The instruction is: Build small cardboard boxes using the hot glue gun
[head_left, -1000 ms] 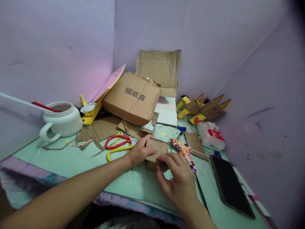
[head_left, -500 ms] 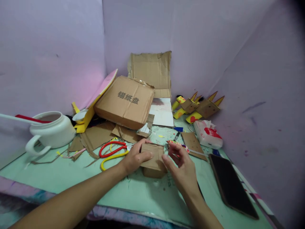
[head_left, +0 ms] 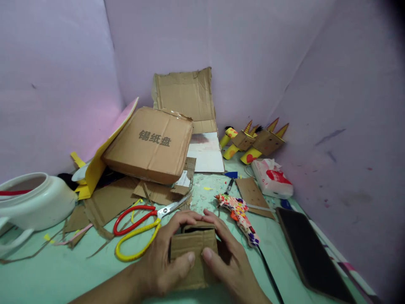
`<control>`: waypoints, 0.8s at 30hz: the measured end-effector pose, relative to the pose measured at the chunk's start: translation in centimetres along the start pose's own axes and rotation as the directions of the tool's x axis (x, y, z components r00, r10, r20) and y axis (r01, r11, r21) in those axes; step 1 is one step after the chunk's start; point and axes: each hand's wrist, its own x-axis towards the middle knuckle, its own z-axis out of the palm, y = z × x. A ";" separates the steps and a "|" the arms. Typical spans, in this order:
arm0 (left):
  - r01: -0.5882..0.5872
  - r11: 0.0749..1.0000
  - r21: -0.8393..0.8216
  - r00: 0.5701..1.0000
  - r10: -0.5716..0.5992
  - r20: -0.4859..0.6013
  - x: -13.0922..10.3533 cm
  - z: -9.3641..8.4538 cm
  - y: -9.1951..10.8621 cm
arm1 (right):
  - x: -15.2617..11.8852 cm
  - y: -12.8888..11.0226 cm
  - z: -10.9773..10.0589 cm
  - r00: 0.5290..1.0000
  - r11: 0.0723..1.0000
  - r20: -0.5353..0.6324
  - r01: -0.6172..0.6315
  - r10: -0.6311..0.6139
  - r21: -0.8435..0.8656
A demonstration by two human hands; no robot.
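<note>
Between my two hands is a small brown cardboard box (head_left: 193,253), close to the table's front edge. My left hand (head_left: 167,253) wraps its left side, thumb on the near face and fingers over the back. On the opposite side, my right hand (head_left: 226,253) grips it the same way. A narrow dark gap shows along the box's top edge. Left of my hands lie scissors (head_left: 136,254) with one red and one yellow handle, blades slightly apart. To the right rests a colourfully patterned glue gun (head_left: 236,211) with a black cord.
A large cardboard box (head_left: 148,147) leans on cardboard scraps (head_left: 110,198). A white pot (head_left: 41,202) stands at left. On the right are a dark phone (head_left: 310,253), a tissue pack (head_left: 272,179), a flat cardboard piece (head_left: 253,196) and yellow-legged cardboard animal figures (head_left: 262,143).
My right hand has moved from beside the glue gun onto the box, which both hands now hold. The box has come nearer to me and turned, and the view has shifted right.
</note>
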 end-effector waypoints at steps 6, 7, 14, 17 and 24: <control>0.071 0.997 0.023 0.997 -0.072 0.039 -0.5 0.1 -0.2 | -1.3 1.3 -0.1 0.999 0.993 0.031 0.009 -0.012 0.118; 0.045 0.999 0.029 0.998 -0.046 0.051 -0.4 0.1 -0.3 | -1.3 1.3 -0.1 0.999 0.991 0.022 0.022 -0.025 0.129; -0.011 0.999 0.040 0.994 0.006 0.111 -0.1 -0.2 -0.6 | -1.6 0.3 0.3 0.996 0.969 0.090 -0.008 -0.014 0.248; 0.014 0.999 0.029 0.994 -0.017 0.109 0.0 -0.2 -0.5 | -1.6 -0.5 0.4 0.993 0.966 0.120 -0.042 0.011 0.255; 0.069 0.997 -0.018 0.993 -0.067 0.096 0.5 0.1 0.2 | -1.1 -0.2 0.7 0.999 0.959 0.028 -0.036 0.030 0.282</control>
